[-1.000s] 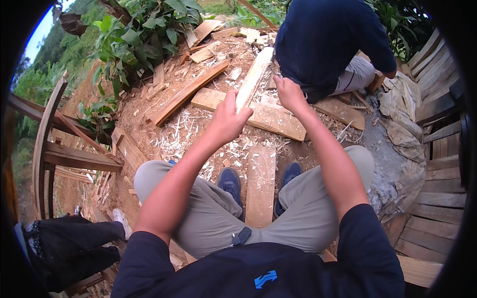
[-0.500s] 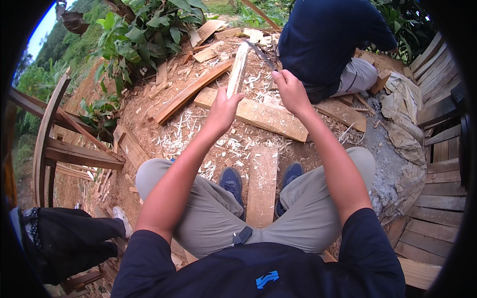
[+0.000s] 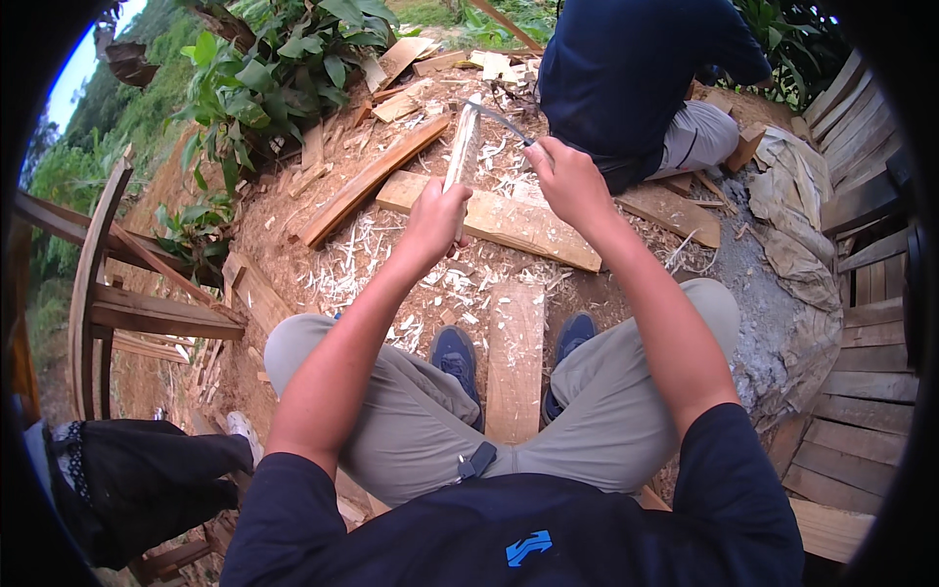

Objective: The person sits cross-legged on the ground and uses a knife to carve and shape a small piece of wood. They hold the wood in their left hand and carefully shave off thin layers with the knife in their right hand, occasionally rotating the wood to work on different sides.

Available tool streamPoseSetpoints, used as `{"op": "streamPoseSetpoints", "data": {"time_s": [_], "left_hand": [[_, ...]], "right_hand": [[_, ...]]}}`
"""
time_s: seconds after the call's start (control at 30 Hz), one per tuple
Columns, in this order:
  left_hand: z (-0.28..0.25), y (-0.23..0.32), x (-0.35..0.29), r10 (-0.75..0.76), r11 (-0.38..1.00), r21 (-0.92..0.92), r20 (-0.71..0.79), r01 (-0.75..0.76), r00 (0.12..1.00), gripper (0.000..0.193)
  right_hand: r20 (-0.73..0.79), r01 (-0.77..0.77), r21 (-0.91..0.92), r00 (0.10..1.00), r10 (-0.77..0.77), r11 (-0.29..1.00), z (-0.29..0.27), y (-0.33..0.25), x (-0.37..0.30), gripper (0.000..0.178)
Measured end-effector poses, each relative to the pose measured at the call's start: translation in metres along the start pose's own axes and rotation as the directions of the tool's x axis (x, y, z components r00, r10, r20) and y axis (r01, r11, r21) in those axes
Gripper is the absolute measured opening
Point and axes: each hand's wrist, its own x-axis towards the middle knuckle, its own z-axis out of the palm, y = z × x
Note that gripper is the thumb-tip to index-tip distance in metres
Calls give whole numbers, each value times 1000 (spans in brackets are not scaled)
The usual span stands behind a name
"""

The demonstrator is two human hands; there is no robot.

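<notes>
A pale wood piece is gripped at its lower part by the left hand, whose fingers are wrapped around it; its upper end is pointed forward, away from the body. The handle end of a curved blade is clasped in the closed right hand. The blade tip is seen at the upper end of the wood piece; whether contact is made cannot be told.

A blue angular mark is printed on the dark shirt.

Both hands are held apart, with a gap left between them. Behind them, a crosswise plank is laid on the shavings-strewn ground, its right end cut square. A second plank is positioned lengthwise between the shoes. Room ahead of the right hand is limited by a seated co-worker; the far right side is bounded by a slatted wooden wall.
</notes>
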Motion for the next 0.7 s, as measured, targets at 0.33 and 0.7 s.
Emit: {"op": "streamPoseSetpoints", "data": {"time_s": [0.33,0.7], "left_hand": [[-5,5,1,38,999,36,-58,-36,998,42],[-4,-3,6,76,997,34,-66,-74,995,44]], "right_hand": [[-36,204,-21,978,-205,979,-5,-7,-5,37],[3,189,15,982,-189,982,-11,-11,-6,33]]}}
